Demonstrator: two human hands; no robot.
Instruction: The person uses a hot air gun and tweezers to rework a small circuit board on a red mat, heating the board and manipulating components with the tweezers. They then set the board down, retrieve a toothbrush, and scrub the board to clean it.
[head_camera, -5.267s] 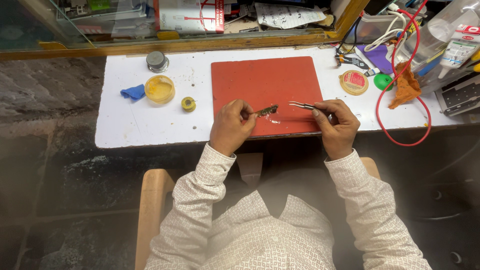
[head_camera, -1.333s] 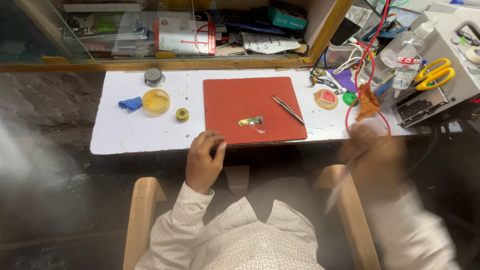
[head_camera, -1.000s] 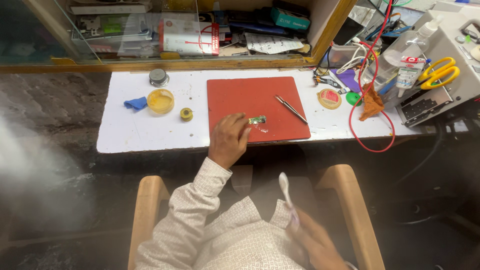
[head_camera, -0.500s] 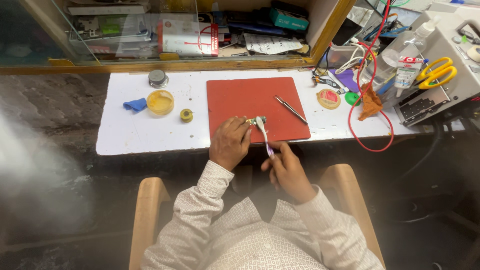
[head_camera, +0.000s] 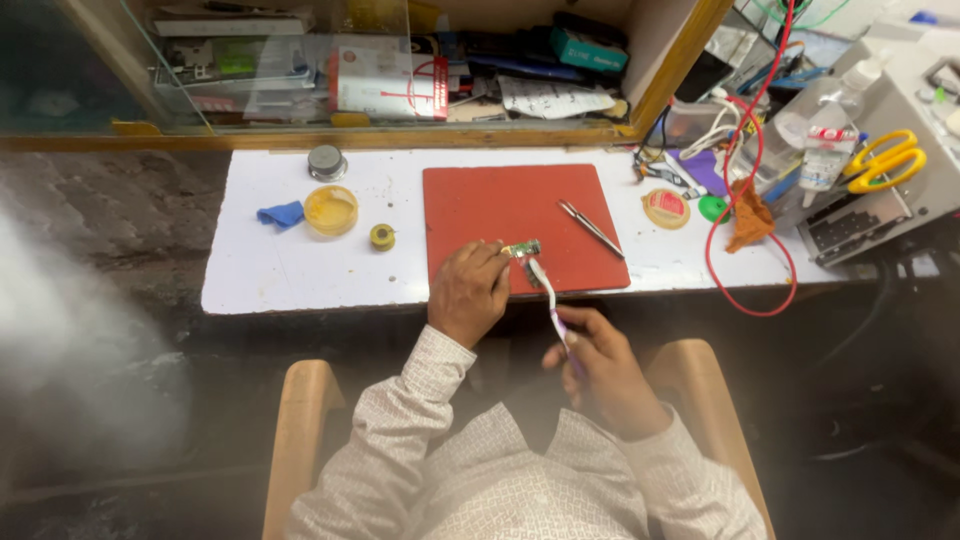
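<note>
Head view: small green circuit board (head_camera: 521, 248) sits at lower centre of the red mat (head_camera: 520, 215), pinned by left hand (head_camera: 468, 292) fingertips. Right hand (head_camera: 598, 362) grips a white toothbrush (head_camera: 547, 294), bristle end at the board; half a second ago brush tip was higher on the mat, hand closer in. Tweezers (head_camera: 591, 228) still lie right of board. Yellow dish (head_camera: 331, 209) left on the white table (head_camera: 290, 270).

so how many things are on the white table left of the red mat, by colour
yellow: 2, the round tub and the small spool
blue: 1, the cloth
grey: 1, the round tin
total: 4
</note>
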